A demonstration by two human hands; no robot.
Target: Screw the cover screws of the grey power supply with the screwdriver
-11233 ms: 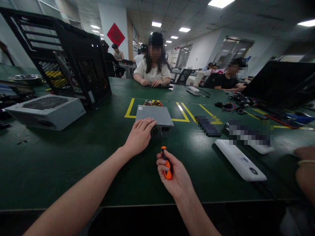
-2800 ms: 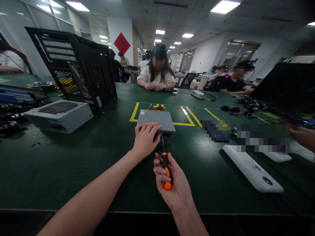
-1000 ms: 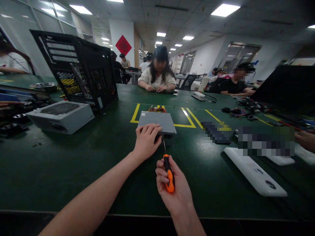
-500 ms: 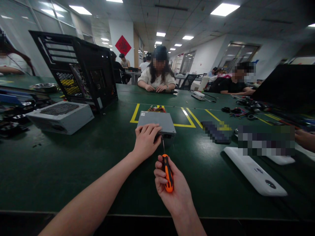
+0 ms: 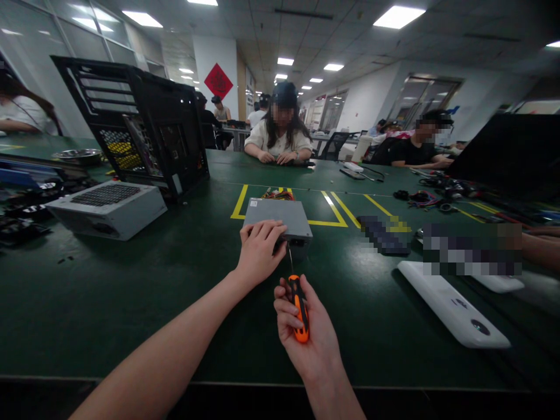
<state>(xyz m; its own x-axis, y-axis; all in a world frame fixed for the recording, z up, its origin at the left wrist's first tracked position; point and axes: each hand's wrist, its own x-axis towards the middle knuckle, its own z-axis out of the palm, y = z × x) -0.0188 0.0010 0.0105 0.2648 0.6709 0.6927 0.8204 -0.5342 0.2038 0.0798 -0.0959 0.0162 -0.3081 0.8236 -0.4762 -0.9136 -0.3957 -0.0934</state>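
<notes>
A grey computer power supply (image 5: pixel 280 213) lies flat on the green table, its socket side facing me and its bundle of coloured cables (image 5: pixel 279 195) at the far end. My left hand (image 5: pixel 259 248) grips its near left part, fingers over the top and thumb down by the front face. In my right hand (image 5: pixel 306 321) is an orange and black screwdriver (image 5: pixel 300 309), held by the handle and pointing away from me. Its thin shaft reaches the front face of the power supply, close to my left thumb; the tip is hard to make out.
To the left stand an open black computer case (image 5: pixel 144 116) and a second power supply (image 5: pixel 109 210). On the right lie a white elongated device (image 5: pixel 455 306), a dark phone-like object (image 5: pixel 385 235) and tangled cables (image 5: pixel 422 198). A person (image 5: pixel 280 134) sits opposite; another person's arm (image 5: pixel 540 248) enters at right.
My left hand and the power supply stay in place. The fingers of my right hand have shifted slightly and the screwdriver handle looks turned a little. At right, the other person's arm has moved.
</notes>
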